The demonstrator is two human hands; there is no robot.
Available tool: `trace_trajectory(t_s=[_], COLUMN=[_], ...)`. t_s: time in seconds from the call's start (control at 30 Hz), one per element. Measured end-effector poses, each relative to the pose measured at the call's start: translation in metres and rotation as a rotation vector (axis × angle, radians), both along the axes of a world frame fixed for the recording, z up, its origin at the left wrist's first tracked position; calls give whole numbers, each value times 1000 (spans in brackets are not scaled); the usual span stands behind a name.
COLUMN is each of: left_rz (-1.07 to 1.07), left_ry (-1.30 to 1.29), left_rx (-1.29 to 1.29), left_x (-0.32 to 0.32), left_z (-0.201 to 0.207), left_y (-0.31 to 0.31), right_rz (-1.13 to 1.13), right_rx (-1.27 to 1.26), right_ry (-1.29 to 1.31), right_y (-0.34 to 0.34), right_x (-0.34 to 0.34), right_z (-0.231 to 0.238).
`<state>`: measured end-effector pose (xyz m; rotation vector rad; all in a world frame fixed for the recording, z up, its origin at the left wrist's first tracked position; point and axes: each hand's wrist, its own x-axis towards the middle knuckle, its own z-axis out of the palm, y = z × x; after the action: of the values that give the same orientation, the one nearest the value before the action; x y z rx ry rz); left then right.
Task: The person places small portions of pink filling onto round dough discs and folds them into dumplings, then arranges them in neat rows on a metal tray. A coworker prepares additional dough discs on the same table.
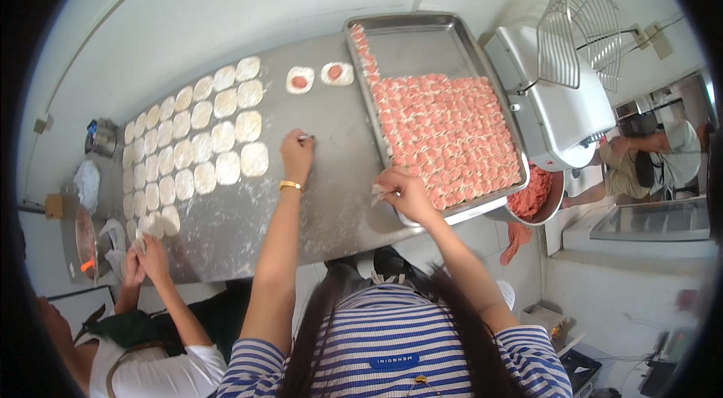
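My left hand [297, 153], with a gold band at the wrist, is closed over the steel table. A small greyish thing [305, 138] shows at its fingertips, too small to name. Beside the tray's near left corner, my right hand [405, 193] pinches a pale dumpling wrapper [377, 190]; any filling in it is hidden. The large metal tray [364, 100] holds tight rows of open-topped dumplings [450, 138] with pink meat. Farther back lie two flat wrappers, one with a meat lump [300, 82], the other with a second meat lump [335, 73].
Rows of floured dough rounds [203, 146] cover the table's left part. At the near left edge, a co-worker's hands [151, 253] handle dough. A bowl of minced meat [536, 193] sits right of the tray, below a white machine [557, 108] with a wire guard.
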<state>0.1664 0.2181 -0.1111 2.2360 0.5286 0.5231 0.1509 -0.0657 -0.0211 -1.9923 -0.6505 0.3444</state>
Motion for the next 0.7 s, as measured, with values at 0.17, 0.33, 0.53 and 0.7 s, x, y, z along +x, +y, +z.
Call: trace_trajectory(t_s=[0.17, 0.33, 0.53, 0.7], left_rz=[274, 386, 458, 486], left_ry=[96, 187, 237, 183], left_rx=[128, 196, 86, -59], left_x=[77, 122, 131, 116], left_z=[-14, -5, -7, -18], left_y=[49, 45, 50, 46], right_rz=[-208, -337, -61, 203], right_rx=[151, -126, -332, -436], right_ry=[-71, -252, -358, -384], right_y=[-72, -128, -103, -91], right_x=[139, 279, 358, 378], right_z=[36, 18, -21, -45])
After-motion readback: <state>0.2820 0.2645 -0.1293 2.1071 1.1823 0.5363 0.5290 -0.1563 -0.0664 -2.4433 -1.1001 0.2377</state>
